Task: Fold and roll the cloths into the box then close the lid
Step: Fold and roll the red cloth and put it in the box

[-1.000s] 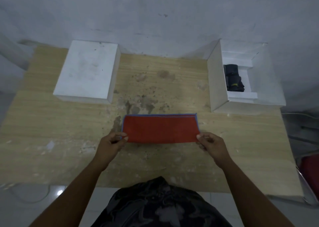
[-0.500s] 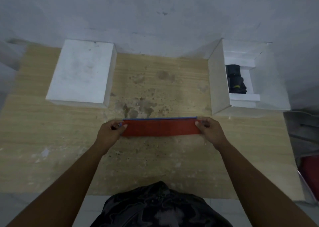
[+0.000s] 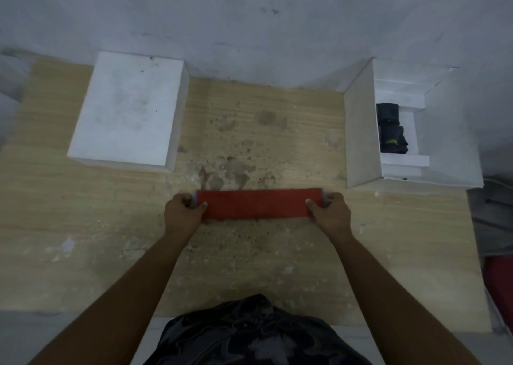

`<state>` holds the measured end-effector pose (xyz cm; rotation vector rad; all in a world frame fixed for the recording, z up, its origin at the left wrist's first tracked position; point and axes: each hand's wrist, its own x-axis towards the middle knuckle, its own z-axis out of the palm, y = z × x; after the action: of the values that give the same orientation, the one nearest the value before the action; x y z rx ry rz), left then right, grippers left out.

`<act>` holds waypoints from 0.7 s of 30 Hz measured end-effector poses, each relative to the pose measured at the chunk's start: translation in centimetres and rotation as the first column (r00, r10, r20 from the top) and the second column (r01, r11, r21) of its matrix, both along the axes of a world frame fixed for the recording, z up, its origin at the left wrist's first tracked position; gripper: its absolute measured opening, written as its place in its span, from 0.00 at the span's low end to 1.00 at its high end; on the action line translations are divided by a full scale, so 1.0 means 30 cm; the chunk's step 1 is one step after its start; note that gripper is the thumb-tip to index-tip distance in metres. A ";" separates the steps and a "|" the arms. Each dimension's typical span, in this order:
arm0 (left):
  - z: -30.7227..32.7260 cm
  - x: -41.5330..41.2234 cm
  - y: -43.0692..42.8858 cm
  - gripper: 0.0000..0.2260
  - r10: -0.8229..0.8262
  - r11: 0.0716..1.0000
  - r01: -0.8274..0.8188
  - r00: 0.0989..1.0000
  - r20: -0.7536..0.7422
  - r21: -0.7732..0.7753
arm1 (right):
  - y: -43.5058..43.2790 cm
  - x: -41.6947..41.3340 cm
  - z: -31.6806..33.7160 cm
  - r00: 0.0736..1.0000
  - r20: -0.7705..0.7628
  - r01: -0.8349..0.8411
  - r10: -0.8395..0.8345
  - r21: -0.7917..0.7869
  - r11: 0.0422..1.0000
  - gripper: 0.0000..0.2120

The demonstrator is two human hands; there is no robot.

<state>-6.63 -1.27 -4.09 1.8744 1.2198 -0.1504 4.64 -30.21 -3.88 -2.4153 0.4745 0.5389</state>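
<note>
On the table, left hand and right hand pinch the red cloth ends.

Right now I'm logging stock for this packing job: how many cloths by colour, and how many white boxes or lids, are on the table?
Red cloth: 1
Black cloth, in the open box: 1, possibly more, hard to tell
White open box: 1
White lid: 1
Total: 4

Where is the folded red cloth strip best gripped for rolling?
At one short end. The folded red cloth strip lies flat and long, left to right, on the wooden table. The left hand and right hand pinch its two ends; either could probably start the roll inward.
</note>
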 end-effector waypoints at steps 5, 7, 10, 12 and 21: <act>0.012 0.004 0.009 0.21 0.161 0.978 -0.157 0.987 0.021 -0.137 | 0.012 0.030 0.030 0.962 -0.185 0.229 -0.201 0.147 0.962 0.24; 0.019 0.014 0.022 0.23 0.188 0.960 -0.180 0.982 0.015 -0.214 | 0.013 0.044 0.057 0.944 -0.254 0.277 -0.212 0.252 0.927 0.14; 0.024 0.023 0.036 0.26 0.192 0.927 -0.189 0.981 -0.022 -0.324 | 0.021 0.052 0.078 0.967 -0.191 0.222 -0.171 0.293 0.930 0.08; 0.025 0.021 0.035 0.19 0.180 0.907 -0.175 0.983 -0.021 -0.384 | 0.045 0.045 0.091 0.987 -0.086 0.157 -0.139 0.271 0.950 0.05; 0.041 -0.013 0.021 0.15 0.164 0.826 -0.118 0.986 0.034 -0.551 | 0.218 -0.075 0.129 0.949 0.124 -0.300 0.291 0.065 0.952 0.10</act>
<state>-7.02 -0.63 -2.85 1.2715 1.1083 -0.3071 2.38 -23.67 -0.02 -2.4338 0.0377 0.5324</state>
